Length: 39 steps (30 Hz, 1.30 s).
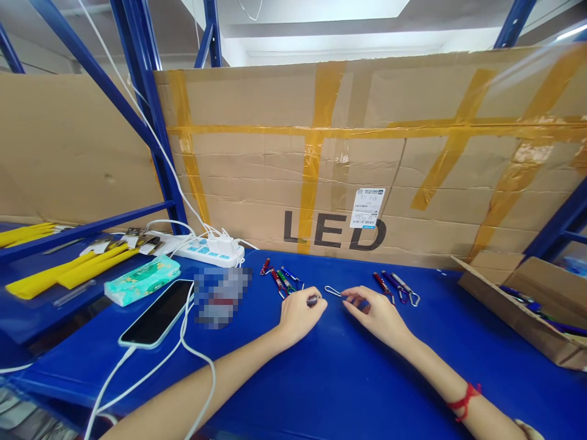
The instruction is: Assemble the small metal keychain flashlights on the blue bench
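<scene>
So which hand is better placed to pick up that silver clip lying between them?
Probably the right hand: its fingertips already touch the silver clip, while the left hand is closed on a small dark piece.

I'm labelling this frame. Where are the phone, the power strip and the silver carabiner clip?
phone [158, 318], head view, middle of its dark screen
power strip [202, 249], head view, its white top
silver carabiner clip [332, 291], head view, its loop
</scene>
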{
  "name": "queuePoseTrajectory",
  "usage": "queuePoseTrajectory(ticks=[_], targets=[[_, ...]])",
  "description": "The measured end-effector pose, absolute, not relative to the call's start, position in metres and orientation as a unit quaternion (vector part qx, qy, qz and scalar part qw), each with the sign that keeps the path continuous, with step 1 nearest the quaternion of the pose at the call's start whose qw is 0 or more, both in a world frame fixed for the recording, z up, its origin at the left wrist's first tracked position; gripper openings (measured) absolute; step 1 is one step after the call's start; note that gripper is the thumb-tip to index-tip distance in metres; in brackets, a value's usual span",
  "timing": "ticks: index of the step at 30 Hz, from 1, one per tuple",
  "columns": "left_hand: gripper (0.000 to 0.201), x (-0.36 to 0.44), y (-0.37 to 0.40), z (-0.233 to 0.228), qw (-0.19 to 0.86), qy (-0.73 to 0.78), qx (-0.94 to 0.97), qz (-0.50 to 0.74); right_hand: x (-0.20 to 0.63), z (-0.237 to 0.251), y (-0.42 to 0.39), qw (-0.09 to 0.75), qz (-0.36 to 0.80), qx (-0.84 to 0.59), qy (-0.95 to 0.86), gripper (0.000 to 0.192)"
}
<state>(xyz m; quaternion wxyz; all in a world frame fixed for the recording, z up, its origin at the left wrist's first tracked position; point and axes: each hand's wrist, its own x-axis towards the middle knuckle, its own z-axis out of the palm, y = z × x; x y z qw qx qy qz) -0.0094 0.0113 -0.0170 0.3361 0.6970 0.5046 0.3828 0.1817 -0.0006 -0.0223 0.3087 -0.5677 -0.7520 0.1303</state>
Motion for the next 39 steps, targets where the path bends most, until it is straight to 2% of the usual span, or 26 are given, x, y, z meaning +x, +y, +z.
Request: queuePoseTrajectory(ticks=[6,11,16,23,39], targets=[[0.025,-0.024,0.033,-0.005,0.509,0.439,0.556,0.490,0.182,-0.023,-0.001,0.303,0.131,-0.557,-0.762,0.025],[0.023,-0.047,0.055,0.015,0.646,0.388,0.427,0.500,0.183,-0.023,-0.001,0.295,0.128,-0.557,-0.766,0.026],[0.021,-0.065,0.060,0.029,0.717,0.342,0.346,0.499,0.183,-0.023,-0.001,0.289,0.129,-0.558,-0.767,0.027],[0.018,-0.070,0.062,0.031,0.764,0.326,0.317,0.458,0.182,-0.023,-0.002,0.275,0.118,-0.559,-0.774,0.026],[0.018,-0.071,0.064,0.033,0.759,0.324,0.336,0.453,0.185,-0.027,-0.003,0.256,0.109,-0.559,-0.781,0.028]])
